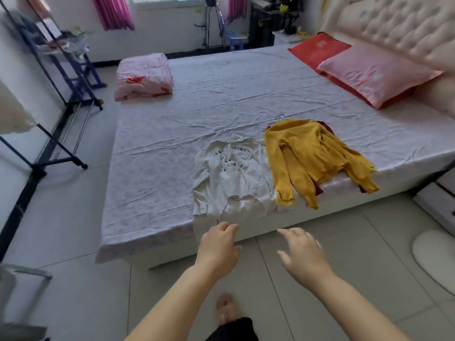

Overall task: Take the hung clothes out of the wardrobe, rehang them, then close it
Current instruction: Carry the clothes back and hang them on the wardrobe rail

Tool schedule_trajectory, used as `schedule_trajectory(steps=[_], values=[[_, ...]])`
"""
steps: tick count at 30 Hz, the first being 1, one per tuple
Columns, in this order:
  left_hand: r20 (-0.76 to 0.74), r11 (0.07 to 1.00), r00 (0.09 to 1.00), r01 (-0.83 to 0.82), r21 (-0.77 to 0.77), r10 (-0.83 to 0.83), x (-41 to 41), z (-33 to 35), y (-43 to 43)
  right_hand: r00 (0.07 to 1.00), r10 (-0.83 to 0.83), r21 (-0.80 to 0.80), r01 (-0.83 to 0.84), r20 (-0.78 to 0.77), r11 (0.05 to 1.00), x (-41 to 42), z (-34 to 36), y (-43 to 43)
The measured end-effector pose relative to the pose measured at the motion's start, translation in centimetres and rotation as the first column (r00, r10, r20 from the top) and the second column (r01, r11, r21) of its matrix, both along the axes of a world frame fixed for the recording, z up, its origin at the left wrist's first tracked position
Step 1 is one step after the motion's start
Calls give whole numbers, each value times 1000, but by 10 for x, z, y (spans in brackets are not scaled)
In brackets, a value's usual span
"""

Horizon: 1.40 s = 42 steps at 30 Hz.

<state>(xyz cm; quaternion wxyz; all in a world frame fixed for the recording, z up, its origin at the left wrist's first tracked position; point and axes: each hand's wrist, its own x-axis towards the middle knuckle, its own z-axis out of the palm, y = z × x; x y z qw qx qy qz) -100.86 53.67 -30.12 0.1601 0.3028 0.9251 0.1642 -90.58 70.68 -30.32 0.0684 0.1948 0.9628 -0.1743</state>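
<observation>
A white printed top (230,179) lies flat on the bed (152,168) near its front edge, on a thin wire hanger (230,133). To its right lies a yellow long-sleeved top (312,156), also on a hanger, with a dark red garment (326,125) showing under it. My left hand (219,246) hovers empty just below the white top's hem, fingers relaxed. My right hand (301,254) is stretched out beside it over the floor, fingers spread, holding nothing. No wardrobe is in view.
A black clothes rack (59,153) stands on the left along the wall. A folded pink quilt (144,77) sits at the bed's far left, pink and red pillows (374,72) at the padded headboard. A white mat (433,254) lies on the tiled floor right.
</observation>
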Motion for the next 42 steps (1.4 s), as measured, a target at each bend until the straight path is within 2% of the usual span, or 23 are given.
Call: schedule_trajectory(steps=[8,18,26,30,36,42], values=[[88,997,993,-75,7,74,-142,-27,71,997,42,-33,-40,68,999,-151,-19,69],[95,995,990,-98,-31,100,-286,-32,127,979,114,-85,-100,170,991,-303,-25,132],[134,959,950,-278,-51,283,-385,-53,178,936,265,-147,-236,229,961,-440,-51,201],[164,928,914,-363,-79,371,-427,-73,207,899,349,-152,-318,266,936,-510,-78,227],[245,907,873,-405,-115,421,-477,-123,236,852,401,-172,-363,337,916,-606,-139,252],[260,890,860,-457,7,439,-516,-182,251,869,346,-69,-345,353,936,-703,-220,269]])
